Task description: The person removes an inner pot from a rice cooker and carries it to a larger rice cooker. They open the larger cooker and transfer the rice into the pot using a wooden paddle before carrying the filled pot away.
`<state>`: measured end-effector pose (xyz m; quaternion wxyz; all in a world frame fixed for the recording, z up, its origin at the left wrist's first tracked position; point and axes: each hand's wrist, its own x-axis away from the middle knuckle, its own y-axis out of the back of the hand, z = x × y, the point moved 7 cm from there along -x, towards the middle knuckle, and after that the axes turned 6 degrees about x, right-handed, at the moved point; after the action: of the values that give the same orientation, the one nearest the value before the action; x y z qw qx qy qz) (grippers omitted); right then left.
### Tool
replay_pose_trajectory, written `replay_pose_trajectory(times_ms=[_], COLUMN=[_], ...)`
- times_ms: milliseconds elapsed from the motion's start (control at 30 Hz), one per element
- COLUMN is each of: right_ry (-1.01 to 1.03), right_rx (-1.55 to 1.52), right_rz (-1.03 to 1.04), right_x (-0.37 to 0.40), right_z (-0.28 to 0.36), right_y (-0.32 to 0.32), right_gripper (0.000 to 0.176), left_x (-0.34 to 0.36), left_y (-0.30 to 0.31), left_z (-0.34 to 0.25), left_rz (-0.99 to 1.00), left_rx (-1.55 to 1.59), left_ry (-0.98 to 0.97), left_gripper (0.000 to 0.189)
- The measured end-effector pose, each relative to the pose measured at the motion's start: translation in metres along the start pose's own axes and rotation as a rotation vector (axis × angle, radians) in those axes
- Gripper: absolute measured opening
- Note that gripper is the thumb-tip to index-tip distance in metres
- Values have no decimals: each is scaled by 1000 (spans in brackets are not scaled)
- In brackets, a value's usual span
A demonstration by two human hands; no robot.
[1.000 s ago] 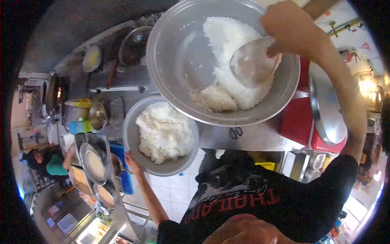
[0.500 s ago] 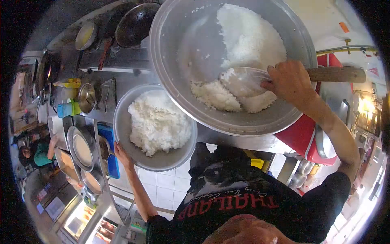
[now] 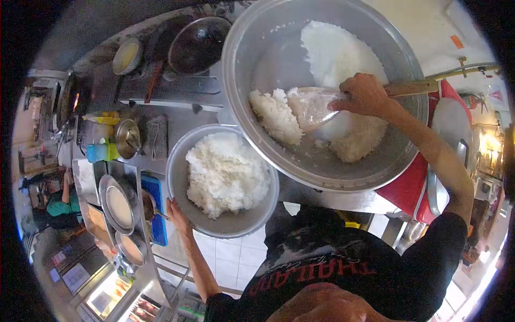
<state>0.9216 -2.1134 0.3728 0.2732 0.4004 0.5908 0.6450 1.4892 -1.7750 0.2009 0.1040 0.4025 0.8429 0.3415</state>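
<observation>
My right hand [image 3: 365,94] is closed round a broad paddle [image 3: 316,107] with a wooden handle, its blade coated in white residue. The blade lies inside a large metal basin [image 3: 244,64], against a clump of white rice [image 3: 276,117] at the left. More rice [image 3: 343,53] spreads over the basin's far and right parts. My left hand [image 3: 179,217] holds the near-left side of a smaller metal bowl [image 3: 178,193], some of its fingers hidden. That bowl carries a large heap of rice [image 3: 228,174] and sits just below the basin's left rim.
A dark wok [image 3: 198,45] and a small pan [image 3: 127,55] sit on the stove at the back left. Pans with pale contents [image 3: 119,206] stand on the left counter near a blue tray [image 3: 155,214]. A red cooler [image 3: 410,188] is at the right. Another person [image 3: 63,204] is far left.
The paddle has moved left in the basin, pushing the rice clump to the left wall and heaping it up. My left hand stays at the bowl. The whole view has shifted slightly.
</observation>
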Motion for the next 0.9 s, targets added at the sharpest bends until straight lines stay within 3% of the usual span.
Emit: replay_pose_trajectory(times_ms=[100,133,233,333,433,533,600,733,833,900], right_ry=[-35,-39,-73,-44,-1,-27,-104,-100,-96,-26], right_rx=[-24,-5,-32,-38,-33,-41,-101,-132,-51,-15], right_rz=[4,-44,-93,-94,-128,-77,37,-126,-243,-348], right_x=[-15,-17,-21,-25,-22,-18,-10,14,41,56], right_z=[-4,-4,-10,-11,-12,-19,-22,-40,-36,-23], right_y=[-4,-5,-9,-5,2,15,35,67,119,153], right_gripper=[62,63,63,62,61,63,71,65,60,57], left_x=[0,1,-3,7,-3,-9,-3,6,-4,-13], left_y=[-6,-3,-4,-7,-6,-7,-7,-1,-9,-14], left_z=[5,20,9,-19,8,32,0,-37,-14,4], left_rz=[-38,-30,9,-88,27,-43,0,-113,-89,-91], left_rx=[348,295,179,384,308,291,386,290,454,381], left_ry=[198,90,57,238,12,100,103,-132,2,-48], left_gripper=[59,59,60,59,58,57,52,42,38,38])
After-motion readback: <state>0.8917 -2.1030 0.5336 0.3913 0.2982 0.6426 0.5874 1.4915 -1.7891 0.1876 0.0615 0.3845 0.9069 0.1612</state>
